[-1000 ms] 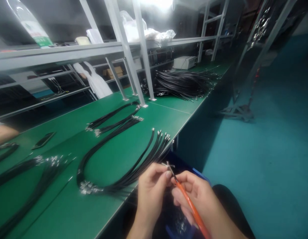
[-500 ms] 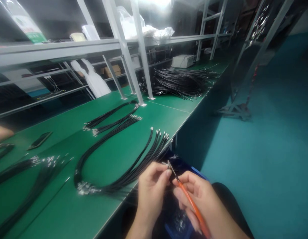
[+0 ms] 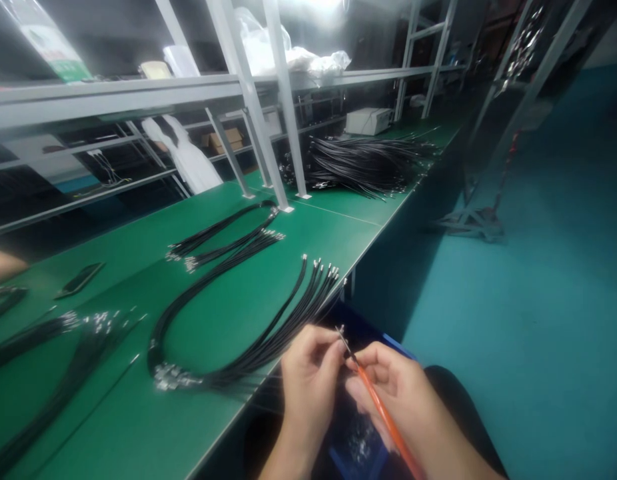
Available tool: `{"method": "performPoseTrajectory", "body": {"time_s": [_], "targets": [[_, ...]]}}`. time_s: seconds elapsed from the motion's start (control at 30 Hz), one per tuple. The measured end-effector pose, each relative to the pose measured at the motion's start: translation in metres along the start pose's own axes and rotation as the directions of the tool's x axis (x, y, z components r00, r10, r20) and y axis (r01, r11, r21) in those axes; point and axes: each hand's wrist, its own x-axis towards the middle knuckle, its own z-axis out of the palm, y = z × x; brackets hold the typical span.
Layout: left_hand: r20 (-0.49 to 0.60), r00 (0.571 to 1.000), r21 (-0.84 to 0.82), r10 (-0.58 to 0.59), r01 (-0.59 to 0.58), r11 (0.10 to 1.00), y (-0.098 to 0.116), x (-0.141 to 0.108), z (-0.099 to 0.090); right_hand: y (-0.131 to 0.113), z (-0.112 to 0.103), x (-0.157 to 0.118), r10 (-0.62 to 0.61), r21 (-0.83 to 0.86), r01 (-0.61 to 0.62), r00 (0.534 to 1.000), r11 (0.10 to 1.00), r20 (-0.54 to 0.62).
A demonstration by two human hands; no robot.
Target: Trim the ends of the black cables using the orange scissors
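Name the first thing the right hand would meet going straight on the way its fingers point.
The right hand would probably meet the left hand, just ahead of its fingertips; the depth gap is unclear.

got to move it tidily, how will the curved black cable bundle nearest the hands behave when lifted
The black cable bundle would probably bend rather than kink, since it lies in a smooth wide curve. Its silver-tipped ends fan apart, so they may splay. The clustered metal pieces might snag.
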Motion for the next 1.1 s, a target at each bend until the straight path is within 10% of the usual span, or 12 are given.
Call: {"method": "performPoseTrajectory", "body": {"time_s": [0.43, 0.63, 0.8, 1.1], "targets": [[-0.011, 0.999, 0.129, 0.051, -0.05, 0.99, 0.0, 0.003, 0.002, 0.006, -0.007, -0.007, -0.129, -0.1, 0.12, 0.988, 0.988, -0.088], [0.039, 0.993, 0.233, 0.114, -0.119, 0.965, 0.01, -0.002, 0.004, 0.0, -0.007, 0.007, -0.535, -0.221, 0.487, 0.762, 0.845, -0.365], [0.059, 0.988, 0.275, 0.145, -0.156, 0.949, 0.012, -0.007, 0.007, -0.004, 0.003, 0.022, -0.603, -0.239, 0.554, 0.708, 0.797, -0.369], [-0.028, 0.981, 0.275, 0.19, -0.176, 0.945, 0.009, -0.008, 0.007, 0.011, 0.015, 0.022, -0.341, 0.285, 0.411, 0.901, 0.866, -0.267]]}}
